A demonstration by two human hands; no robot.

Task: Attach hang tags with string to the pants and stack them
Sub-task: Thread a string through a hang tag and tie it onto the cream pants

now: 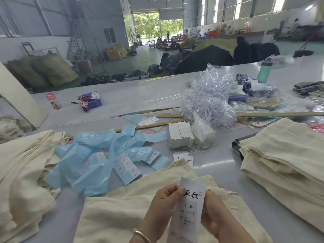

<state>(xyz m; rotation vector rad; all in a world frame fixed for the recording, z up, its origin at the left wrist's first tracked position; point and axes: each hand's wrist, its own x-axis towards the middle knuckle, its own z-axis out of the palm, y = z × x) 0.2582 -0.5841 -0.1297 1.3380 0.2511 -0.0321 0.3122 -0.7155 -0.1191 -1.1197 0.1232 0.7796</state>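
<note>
Head view: left hand (164, 204) and right hand (214, 213) pinch the tag (190, 204) by its edges — held above the pants (122, 213), probably for tying on.

Bright daylight floods in through the open hall doorway (154, 27) and tall right-hand windows (245, 7); glare streaks the glossy grey worktop (122, 97), edges bow, background blurs.

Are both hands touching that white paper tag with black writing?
Touching: head view shows left hand and right hand pinching the white paper tag's edges.
</note>
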